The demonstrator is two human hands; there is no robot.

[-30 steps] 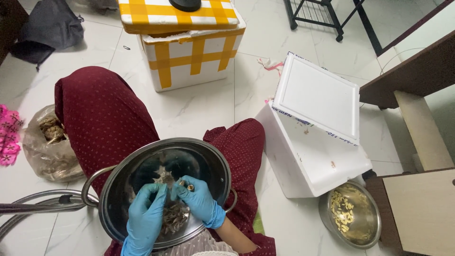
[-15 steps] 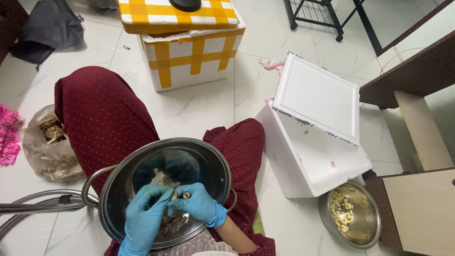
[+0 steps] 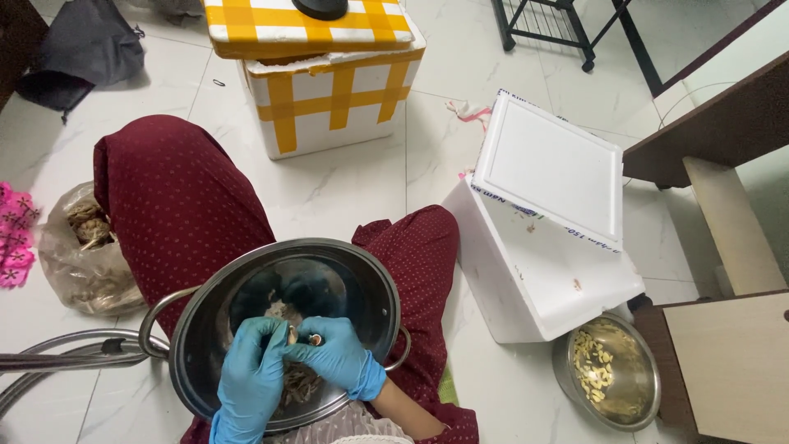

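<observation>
A steel pot (image 3: pixel 246 288) with two handles rests on my lap, between my knees in dark red trousers. Brown shells or husks lie at its bottom (image 3: pixel 300 382). Both my hands wear blue gloves and work over the pot. My left hand (image 3: pixel 251 382) and my right hand (image 3: pixel 337 355) meet fingertip to fingertip, pinching a small brown nut-like piece (image 3: pixel 302 338) between them.
A steel bowl of pale kernels (image 3: pixel 606 372) sits on the floor at right, beside a white foam box (image 3: pixel 534 271) with its lid propped. A yellow-checked foam box (image 3: pixel 329 78) stands ahead. A clear bag of brown pieces (image 3: pixel 86 251) lies left. Wooden furniture at right.
My hands have shifted slightly toward me over the pot and stay joined on the small piece. Nothing else has moved.
</observation>
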